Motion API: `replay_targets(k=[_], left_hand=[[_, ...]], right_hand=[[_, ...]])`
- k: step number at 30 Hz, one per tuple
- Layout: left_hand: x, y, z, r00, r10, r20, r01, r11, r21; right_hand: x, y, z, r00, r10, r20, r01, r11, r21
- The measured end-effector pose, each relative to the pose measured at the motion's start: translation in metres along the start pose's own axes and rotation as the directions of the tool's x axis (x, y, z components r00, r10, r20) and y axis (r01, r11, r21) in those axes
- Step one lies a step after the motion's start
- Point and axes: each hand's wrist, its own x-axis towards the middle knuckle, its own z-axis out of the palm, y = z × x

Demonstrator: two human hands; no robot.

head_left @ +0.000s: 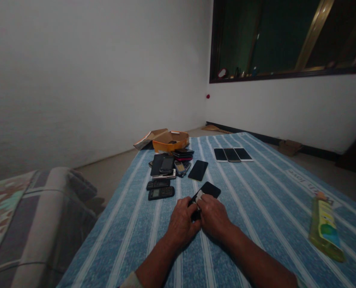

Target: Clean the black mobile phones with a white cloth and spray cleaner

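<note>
A black smartphone (211, 189) lies on the striped cloth in front of me, partly covered by both hands. My left hand (182, 222) grips its left edge, fingers bent over the side. Bunched in the closed fingers of my right hand (214, 215) is a white tissue or small cloth (199, 195), pressed on the phone's dark screen. Just beyond is another dark smartphone (198, 170), lying flat. Two black keypad phones, a nearer one (161, 193) and a farther one (158, 184), rest to the left of my hands.
Stacked phones (166, 164) sit by an open orange cardboard box (172, 143). Three smartphones (233, 155) lie side by side farther right. A bottle of yellow-green liquid (326, 230) lies near the right edge of the blue striped cloth (255, 200). A covered piece of furniture (46, 224) stands left.
</note>
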Motion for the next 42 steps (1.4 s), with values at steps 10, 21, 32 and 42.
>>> replay_targets(k=[10, 21, 32, 42], left_hand=[[-0.001, -0.001, 0.000, 1.000, 0.004, 0.020, -0.004, 1.000, -0.006], [0.001, 0.001, 0.001, 1.000, -0.007, -0.025, 0.005, 0.999, -0.054], [0.002, 0.002, -0.002, 0.998, -0.059, 0.016, 0.059, 0.997, -0.057], [0.002, 0.001, -0.001, 0.999, -0.047, 0.000, 0.047, 0.998, -0.044]], right_hand=[[0.003, 0.004, 0.001, 0.999, -0.013, 0.049, 0.010, 0.998, 0.069], [0.003, 0.006, 0.000, 0.995, -0.087, 0.052, 0.078, 0.985, 0.155], [0.005, 0.010, 0.000, 0.994, -0.107, 0.020, 0.097, 0.955, 0.280], [0.007, 0.013, 0.009, 0.994, -0.089, -0.069, 0.102, 0.973, 0.207]])
